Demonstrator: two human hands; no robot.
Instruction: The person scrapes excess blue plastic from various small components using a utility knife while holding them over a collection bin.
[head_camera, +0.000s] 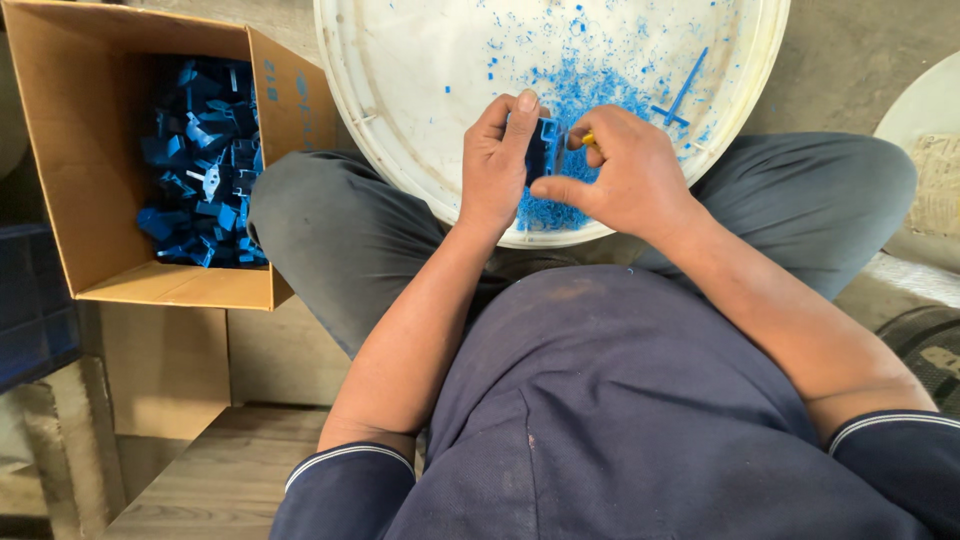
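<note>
- Nearest to us, our dark blue shirt (620, 420) and grey trousers (340, 230) fill the lower view; we sit cross-legged with a white round tray (400, 90) resting against our knees.
- Our left hand (495, 165) is closed around a blue plastic part (541, 150), thumb up along its side; our right hand (625, 175) is curled shut on a small yellow-tipped tool (588, 140), forefinger under the part; the part sits between both hands, over the tray's near rim.
- Risk, in our judgement: the tool lies just beside the left thumb; a slip could nick it; a loose grip could drop the part into the blue shavings (585, 85).
- Farther left, a cardboard box (90, 150) holds many blue pieces (205, 160), well apart from both hands.
</note>
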